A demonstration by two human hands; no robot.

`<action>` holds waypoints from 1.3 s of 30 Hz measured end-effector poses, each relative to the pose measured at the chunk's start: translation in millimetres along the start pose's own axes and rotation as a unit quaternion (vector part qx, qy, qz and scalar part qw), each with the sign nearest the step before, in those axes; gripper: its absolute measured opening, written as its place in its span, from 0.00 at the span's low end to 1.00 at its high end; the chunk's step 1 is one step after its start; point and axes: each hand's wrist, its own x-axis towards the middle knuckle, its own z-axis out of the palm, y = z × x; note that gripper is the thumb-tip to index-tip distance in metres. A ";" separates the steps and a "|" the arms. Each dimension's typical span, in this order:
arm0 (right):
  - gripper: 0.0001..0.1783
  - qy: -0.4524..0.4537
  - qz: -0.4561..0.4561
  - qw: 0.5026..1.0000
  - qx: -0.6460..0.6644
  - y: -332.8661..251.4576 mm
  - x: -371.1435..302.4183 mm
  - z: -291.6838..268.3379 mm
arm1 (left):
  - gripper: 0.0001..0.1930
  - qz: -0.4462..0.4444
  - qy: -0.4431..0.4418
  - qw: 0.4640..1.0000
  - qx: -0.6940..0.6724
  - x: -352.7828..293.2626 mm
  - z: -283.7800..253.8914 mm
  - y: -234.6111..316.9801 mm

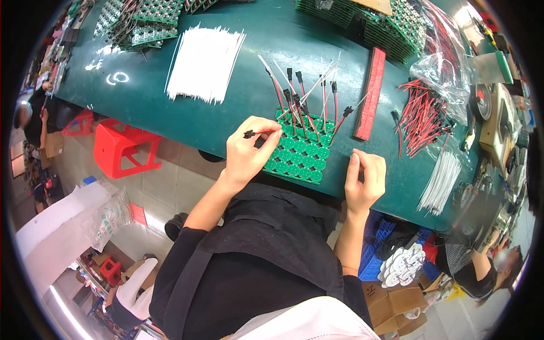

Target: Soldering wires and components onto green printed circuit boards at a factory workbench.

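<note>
A green panel of round circuit boards (298, 160) lies at the table's near edge, in front of my body. Several red-and-black wire leads with black plugs (296, 101) stand up from its far rows, with thin white strips among them. At the panel's left edge, my left hand (249, 148) pinches a red-and-black wire lead (259, 133), its black plug sticking out to the left. My right hand (365, 180) hovers right of the panel, its thumb and fingers closed together. Whether anything is between those fingertips, I cannot make out.
Thin white strips (205, 65) lie in a pile at far left, and a smaller bundle (441, 182) at right. Beyond a red bar (370, 93) are loose wire leads (422, 122) and a plastic bag (445, 73). Stacked green boards (396, 28) stand behind. Red stools (122, 148) and other people are around.
</note>
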 end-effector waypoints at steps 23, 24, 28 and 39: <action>0.06 0.035 -0.043 0.998 0.012 4.3 10.0 -0.6 | 0.17 -0.099 -0.032 0.995 0.007 5.3 3.7 0.4; 0.07 0.034 -0.041 0.999 0.012 5.7 8.9 -0.7 | 0.16 -0.080 -0.029 0.996 0.003 6.6 3.9 -2.8; 0.07 0.063 -0.029 0.997 0.025 9.3 4.3 -0.3 | 0.15 -0.077 -0.042 0.996 -0.024 6.5 5.7 -12.8; 0.06 0.124 -0.021 0.992 0.029 8.8 -2.6 -3.6 | 0.12 -0.038 -0.043 0.998 -0.016 7.2 11.5 -23.9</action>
